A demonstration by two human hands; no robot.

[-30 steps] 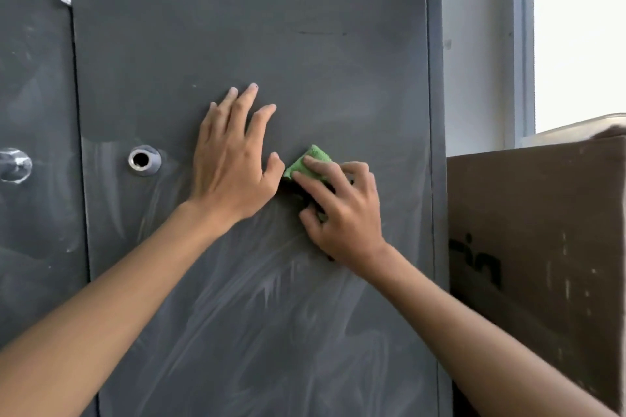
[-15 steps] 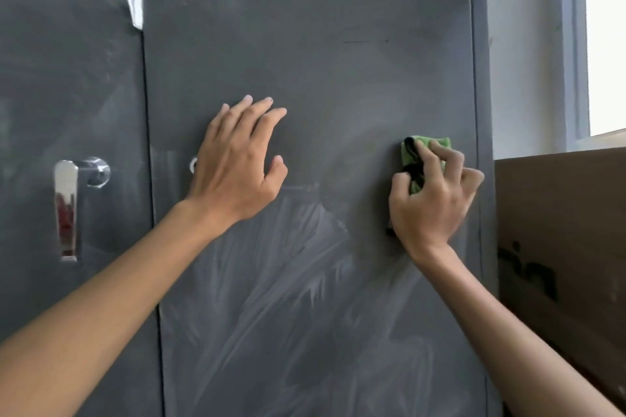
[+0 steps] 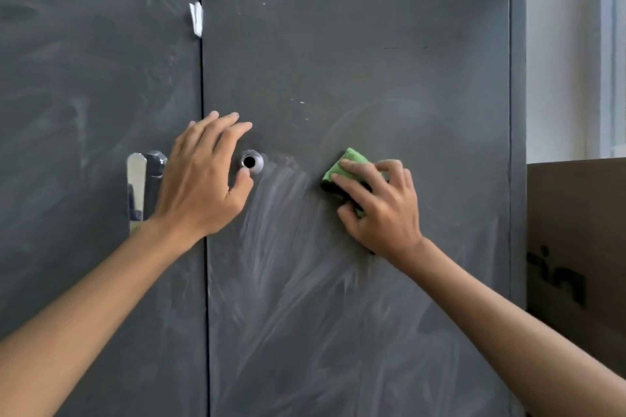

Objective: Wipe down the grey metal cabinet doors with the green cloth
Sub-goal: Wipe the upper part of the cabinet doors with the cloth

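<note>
The right hand [image 3: 379, 203] gripped the folded green cloth [image 3: 349, 162], pressing it against the right cabinet door [image 3: 372, 44] about mid-width, to the right of a round metal lock ring [image 3: 251, 162]. The left hand [image 3: 200, 179] lay flat and released, holding nothing, across the seam between the 2 doors, thumb touching the ring. A chrome handle [image 3: 137, 186] sat on the left door [image 3: 84, 78], partly behind that hand. Pale wipe streaks [image 3: 288, 247] fanned below both hands.
</note>
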